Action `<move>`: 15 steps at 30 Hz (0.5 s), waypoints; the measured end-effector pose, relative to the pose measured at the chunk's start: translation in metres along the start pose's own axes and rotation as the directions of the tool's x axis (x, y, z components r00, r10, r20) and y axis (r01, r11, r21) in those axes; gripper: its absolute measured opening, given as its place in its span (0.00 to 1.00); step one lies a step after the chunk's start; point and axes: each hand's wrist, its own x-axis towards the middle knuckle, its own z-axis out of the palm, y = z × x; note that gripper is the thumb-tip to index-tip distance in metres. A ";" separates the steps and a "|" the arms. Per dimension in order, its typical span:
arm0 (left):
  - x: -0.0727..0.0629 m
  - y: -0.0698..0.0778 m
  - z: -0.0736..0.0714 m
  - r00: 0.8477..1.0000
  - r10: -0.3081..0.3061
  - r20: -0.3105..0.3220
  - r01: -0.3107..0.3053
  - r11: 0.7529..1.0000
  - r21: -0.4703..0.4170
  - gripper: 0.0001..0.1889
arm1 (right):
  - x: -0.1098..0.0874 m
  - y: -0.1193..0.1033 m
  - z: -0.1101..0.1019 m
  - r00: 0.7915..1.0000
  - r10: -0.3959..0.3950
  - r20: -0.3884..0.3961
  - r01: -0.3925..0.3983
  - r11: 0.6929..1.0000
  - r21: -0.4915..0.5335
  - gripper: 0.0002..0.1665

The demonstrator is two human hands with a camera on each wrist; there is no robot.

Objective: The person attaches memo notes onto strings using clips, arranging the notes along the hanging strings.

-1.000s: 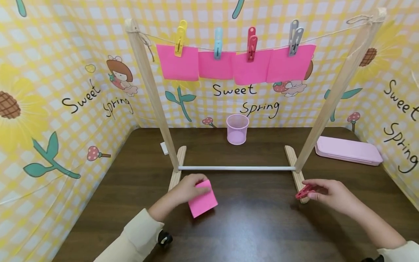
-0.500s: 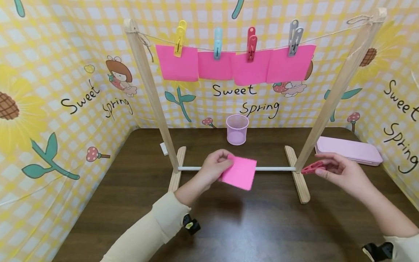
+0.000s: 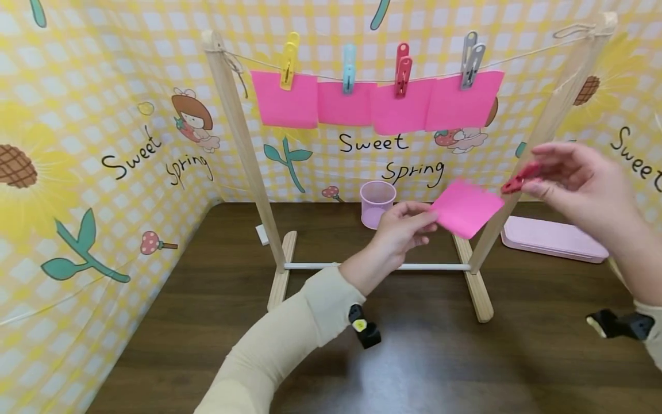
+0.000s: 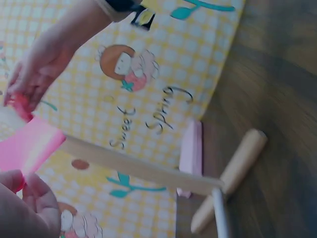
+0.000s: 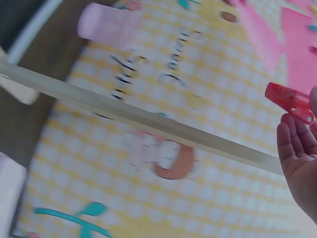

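Observation:
My left hand [image 3: 400, 230] pinches a pink paper square [image 3: 467, 208] by its left corner, raised in front of the frame's right half. To its right, my right hand [image 3: 589, 178] holds a red clothespin [image 3: 521, 177] between thumb and fingers. The clothespin's tip is close to the paper's right corner; whether they touch is hard to tell. Above, a string [image 3: 532, 54] carries several pink squares, held by a yellow clothespin [image 3: 289, 62], a light blue clothespin [image 3: 349, 69], another red clothespin [image 3: 403, 70] and a grey clothespin [image 3: 472, 60]. In the right wrist view the held clothespin [image 5: 290, 101] shows clearly.
A wooden frame [image 3: 243, 149] with a white crossbar [image 3: 439, 267] stands on the dark table [image 3: 217, 345]. Behind the crossbar is a pink mesh cup [image 3: 376, 198]. A pink case [image 3: 555, 238] lies at the right, and a small white block [image 3: 262, 234] beside the left post.
My left hand has lifted the pink square up from the table and carried it rightward. My right hand has risen with the red clothespin toward the right post.

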 end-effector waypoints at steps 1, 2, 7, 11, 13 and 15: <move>0.002 0.001 0.007 1.000 0.013 -0.001 -0.013 1.000 -0.021 0.08 | 0.006 -0.006 -0.004 0.999 -0.029 -0.018 0.029 0.999 0.018 0.20; 0.004 0.002 0.014 1.000 0.023 0.005 -0.023 0.999 -0.048 0.09 | 0.013 -0.010 -0.007 0.998 -0.064 -0.028 0.066 0.993 0.094 0.19; 0.012 0.010 0.043 0.998 0.060 -0.005 -0.060 0.992 -0.112 0.10 | 0.048 -0.030 -0.019 0.970 -0.183 -0.161 0.228 0.916 0.331 0.12; 0.018 0.019 0.063 0.995 0.083 -0.053 -0.088 0.990 -0.109 0.08 | 0.079 -0.042 -0.024 0.910 -0.278 -0.307 0.326 0.939 0.114 0.11; 0.021 0.022 0.072 0.993 0.099 -0.068 -0.106 0.989 -0.108 0.07 | 0.095 -0.046 -0.027 0.884 -0.301 -0.357 0.305 0.951 -0.047 0.11; 0.024 0.025 0.080 0.990 0.120 -0.080 -0.128 0.986 -0.109 0.07 | 0.109 -0.051 -0.029 0.876 -0.281 -0.392 0.255 0.960 -0.120 0.10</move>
